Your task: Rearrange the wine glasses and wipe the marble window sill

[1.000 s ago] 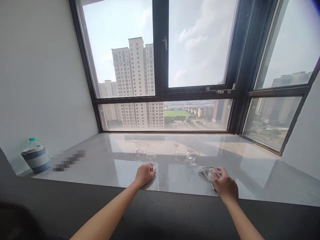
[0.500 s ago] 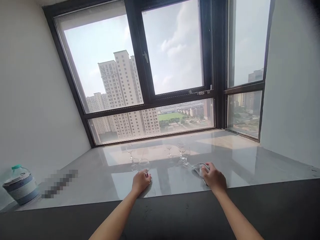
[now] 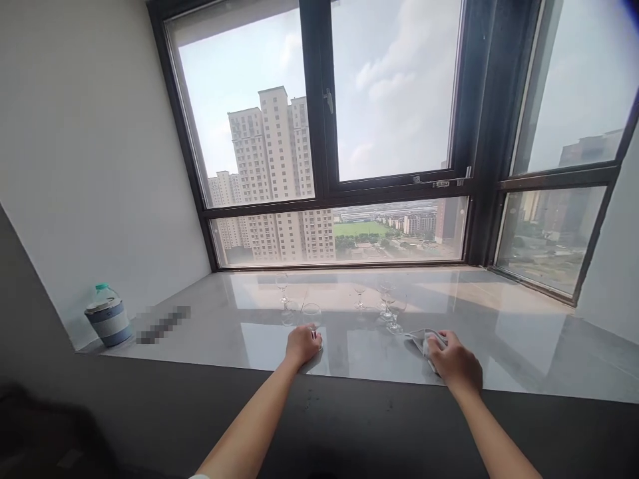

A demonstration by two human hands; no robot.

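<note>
Near the front edge of the sill, my left hand [image 3: 302,346] is closed around the stem of a clear wine glass [image 3: 311,313], its bowl showing above my fingers. My right hand [image 3: 456,362] grips a bunched grey cloth [image 3: 424,340] that rests on the sill. Just left of the cloth stands another wine glass [image 3: 396,319], with a further wine glass [image 3: 386,298] close behind it. A smaller-looking wine glass [image 3: 359,294] stands farther back, between my hands. At the back left is one more wine glass [image 3: 282,286].
The glossy grey sill [image 3: 210,332] runs below a dark-framed window [image 3: 324,199]. On its left end stands a blue-and-white container [image 3: 107,322] with a green-capped bottle [image 3: 102,291] in or behind it. A blurred-out patch [image 3: 164,326] lies beside it. White walls close both sides.
The view has turned and levelled, so the scene sits differently in the frame. Both hands keep their holds on the glass and the cloth, with little visible movement over the sill.
</note>
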